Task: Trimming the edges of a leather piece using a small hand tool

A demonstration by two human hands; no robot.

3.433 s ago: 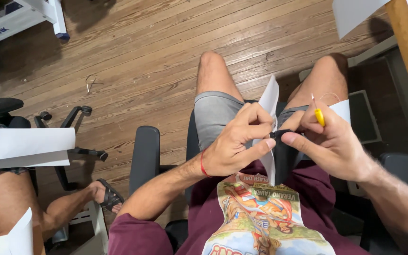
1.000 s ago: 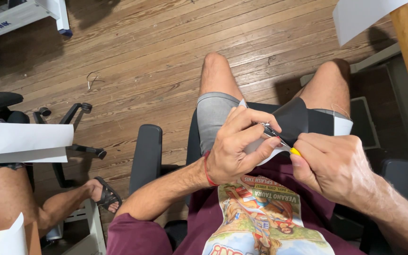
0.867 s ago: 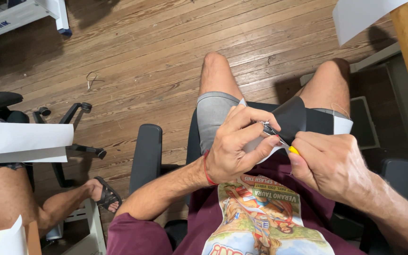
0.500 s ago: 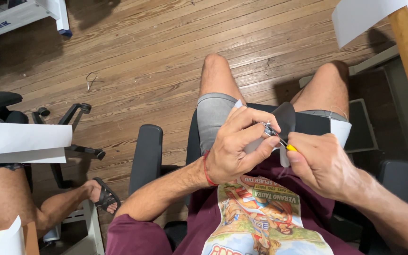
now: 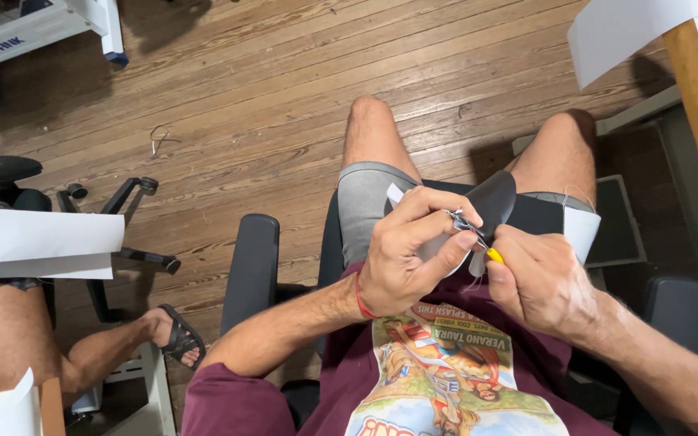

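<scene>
Black piece (image 5: 490,202) has tipped upright — left hand (image 5: 409,258) fingers grasp it, right hand (image 5: 539,278) grasps the yellow-handled tool (image 5: 490,252).

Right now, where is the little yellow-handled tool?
In the head view, the yellow-handled tool is pinched in the right hand, above the lap, its tip meeting the left hand beside the black piece.

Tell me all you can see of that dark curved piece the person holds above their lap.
The dark piece is a black, smooth, rounded flap, perhaps leather or a like sheet. It stands tilted up over the lap between both hands, with a paler layer under it. The left hand pinches its lower edge with fingertips; the right hand works at that edge with a small yellow-handled tool. Its exact shape stays partly hidden.
</scene>
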